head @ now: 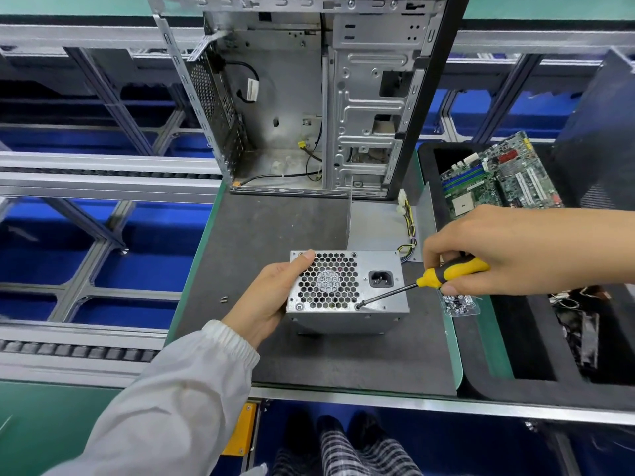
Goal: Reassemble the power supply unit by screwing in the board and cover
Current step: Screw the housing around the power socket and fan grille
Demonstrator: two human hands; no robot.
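The silver power supply unit [381, 300] stands on the dark mat with its honeycomb fan grille and power socket facing up. My left hand [271, 297] grips its left side, thumb on the top left corner. My right hand [508, 249] holds a yellow-and-black screwdriver [450, 271]. The screwdriver's tip rests on a screw [358, 306] at the lower edge of the grille face. A bundle of yellow and black cables [409, 231] leads away from the unit's far right side.
An open empty computer case [309, 97] stands behind the mat. A small clear bag of screws [460, 304] lies right of the unit, two loose screws [224, 299] left of it. A black tray [481, 383] at right holds a green motherboard [498, 176].
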